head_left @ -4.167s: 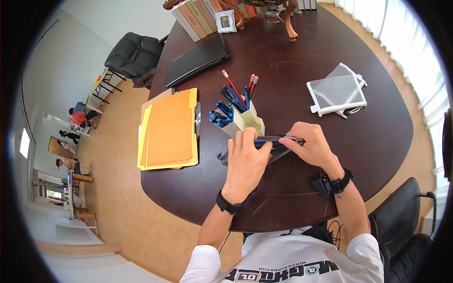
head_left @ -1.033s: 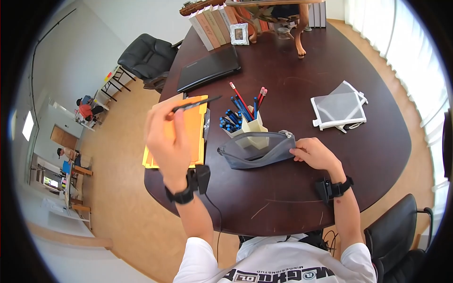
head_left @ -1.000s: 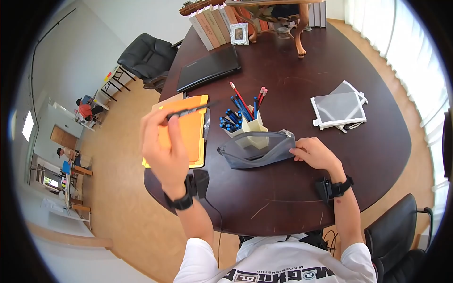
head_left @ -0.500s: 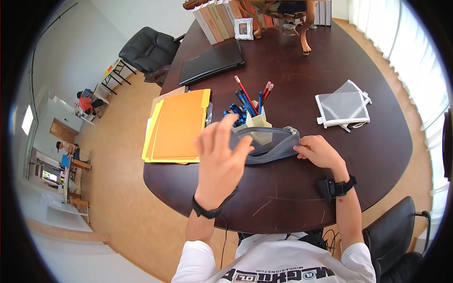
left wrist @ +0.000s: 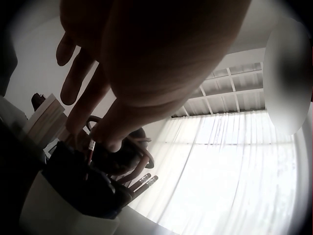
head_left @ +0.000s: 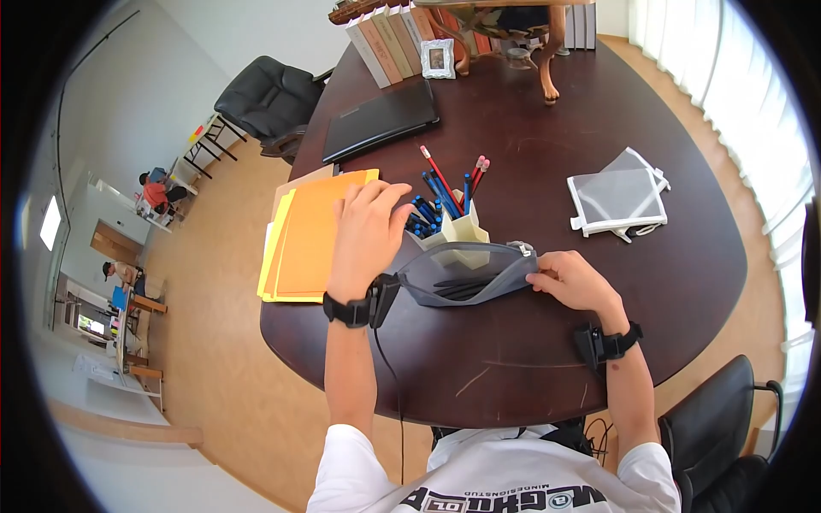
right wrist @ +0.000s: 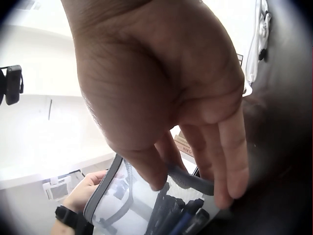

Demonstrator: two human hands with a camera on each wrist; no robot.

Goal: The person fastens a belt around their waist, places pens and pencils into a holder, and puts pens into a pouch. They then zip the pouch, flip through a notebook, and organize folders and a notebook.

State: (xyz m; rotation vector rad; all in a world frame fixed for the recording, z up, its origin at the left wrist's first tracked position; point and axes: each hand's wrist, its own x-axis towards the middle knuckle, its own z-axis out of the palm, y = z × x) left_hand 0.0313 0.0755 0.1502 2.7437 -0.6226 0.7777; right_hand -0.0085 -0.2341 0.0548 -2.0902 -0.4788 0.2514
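Note:
A grey mesh zip pouch point(head_left: 505, 289) stands with its mouth wide, and dark pens point(head_left: 466, 288) lie inside it. My right hand point(head_left: 571, 280) pinches the pouch's right end between thumb and fingers. In the right wrist view several black pens and a blue one point(right wrist: 182, 223) show through the mesh. My left hand point(head_left: 366, 232) is raised left of the cream pen holder point(head_left: 466, 229), fingers loosely bent, nothing in them. The holder carries blue-capped pens point(head_left: 423, 215) and red pencils point(head_left: 479, 175) with pink erasers. Its fingers overlap the holder's pencils in the left wrist view.
Orange and yellow folders point(head_left: 312, 239) lie at the left, with a closed black laptop point(head_left: 380, 122) behind. Two white mesh pouches point(head_left: 617, 203) lie at the right. Books point(head_left: 385, 43), a picture frame point(head_left: 438, 60) and a carved wooden leg point(head_left: 548, 77) stand at the back.
A second ago my left hand held a dark pen over the folders; half a second ago it was over the pouch. Now it is back left without the pen. My right hand has kept its grip.

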